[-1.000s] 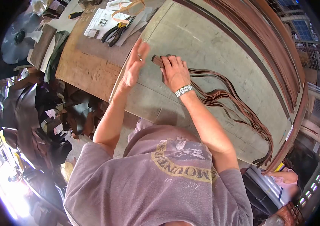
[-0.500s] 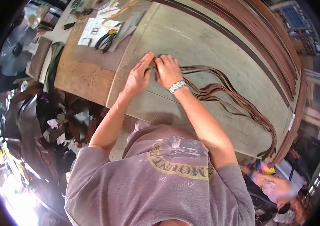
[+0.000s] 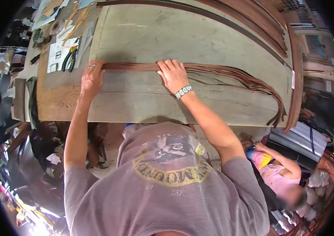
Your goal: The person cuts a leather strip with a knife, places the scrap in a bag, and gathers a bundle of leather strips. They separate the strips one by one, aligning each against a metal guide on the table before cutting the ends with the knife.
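Note:
A long bundle of thin brown leather strips [image 3: 131, 67] lies across the greenish table board [image 3: 131, 39]. At the bundle's left end, my left hand [image 3: 92, 80] is closed, its fingers over the strip ends. My right hand [image 3: 173, 74], with a metal watch band at the wrist, grips the same bundle further right. Between the hands the strips run straight and close together. Beyond my right hand they fan out and curve down toward the table's front right corner, with a few loose ones apart from the rest. My palms hide the parts of the strips beneath them.
Pliers with yellow-and-black handles [image 3: 70, 57] rest by a white paper [image 3: 57, 55] at the left. More long brown strips [image 3: 249, 23] lie along the far edge. A person in a pink top [image 3: 281, 173] is at the lower right, near silvery rolls [image 3: 304, 137].
My hands, close together before, are now wide apart. My left hand has slid left along the bundle, and the strips between are straightened. The camera view has also turned.

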`<action>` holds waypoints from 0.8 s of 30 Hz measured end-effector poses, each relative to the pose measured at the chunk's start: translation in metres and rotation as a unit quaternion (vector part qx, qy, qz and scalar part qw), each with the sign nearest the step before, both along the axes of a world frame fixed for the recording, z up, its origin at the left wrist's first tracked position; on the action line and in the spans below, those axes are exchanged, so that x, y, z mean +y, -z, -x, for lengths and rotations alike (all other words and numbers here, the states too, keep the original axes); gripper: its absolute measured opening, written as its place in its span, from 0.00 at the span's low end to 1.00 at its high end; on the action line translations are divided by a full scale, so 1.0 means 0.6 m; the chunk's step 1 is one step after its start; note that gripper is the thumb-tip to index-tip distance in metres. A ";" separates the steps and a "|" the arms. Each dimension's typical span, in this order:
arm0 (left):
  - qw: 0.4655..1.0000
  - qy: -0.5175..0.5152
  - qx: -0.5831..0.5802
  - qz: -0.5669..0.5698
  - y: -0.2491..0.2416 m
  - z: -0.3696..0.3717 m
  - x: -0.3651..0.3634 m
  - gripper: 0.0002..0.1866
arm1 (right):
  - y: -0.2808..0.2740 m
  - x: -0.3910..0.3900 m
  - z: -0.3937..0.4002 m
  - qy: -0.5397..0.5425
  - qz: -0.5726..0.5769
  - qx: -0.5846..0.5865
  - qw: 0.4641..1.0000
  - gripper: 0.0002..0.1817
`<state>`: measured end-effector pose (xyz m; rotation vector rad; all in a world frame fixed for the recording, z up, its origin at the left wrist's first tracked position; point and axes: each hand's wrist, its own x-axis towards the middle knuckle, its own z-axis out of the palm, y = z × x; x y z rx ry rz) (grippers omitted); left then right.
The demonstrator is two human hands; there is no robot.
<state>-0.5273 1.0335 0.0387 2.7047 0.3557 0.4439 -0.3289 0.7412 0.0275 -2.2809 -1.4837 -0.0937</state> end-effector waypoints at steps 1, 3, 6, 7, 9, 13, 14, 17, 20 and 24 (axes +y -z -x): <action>0.998 -0.005 0.006 -0.058 -0.005 -0.002 -0.006 0.20 | 0.008 0.004 0.003 0.009 -0.009 -0.008 1.000 0.16; 0.986 -0.009 0.011 -0.164 -0.007 -0.023 -0.041 0.21 | 0.012 0.006 0.004 0.022 -0.022 -0.028 0.999 0.16; 0.996 0.065 -0.020 -0.061 0.001 -0.091 -0.160 0.21 | 0.003 0.010 0.013 0.045 -0.003 -0.024 0.999 0.14; 0.996 0.054 -0.008 -0.063 0.014 -0.094 -0.167 0.21 | 0.001 0.009 0.012 0.042 0.003 -0.020 0.999 0.14; 0.998 0.039 0.001 -0.055 0.046 -0.124 -0.194 0.22 | 0.006 0.001 -0.001 0.032 -0.002 -0.018 0.999 0.15; 0.996 0.058 0.045 -0.052 0.030 -0.112 -0.172 0.19 | 0.020 -0.091 -0.048 0.024 -0.022 -0.074 0.997 0.17; 0.996 0.063 0.036 -0.049 0.033 -0.117 -0.171 0.19 | 0.020 -0.122 -0.064 0.042 -0.012 -0.074 0.996 0.17; 0.995 0.042 0.050 -0.074 0.031 -0.112 -0.180 0.18 | 0.021 -0.228 -0.121 0.068 0.014 -0.090 0.993 0.17; 0.992 0.024 0.075 -0.099 0.021 -0.109 -0.187 0.18 | 0.021 -0.305 -0.167 0.069 0.049 -0.098 0.992 0.19; 0.984 -0.005 0.117 -0.137 0.012 -0.109 -0.202 0.19 | 0.041 -0.419 -0.233 0.081 0.023 -0.093 0.992 0.22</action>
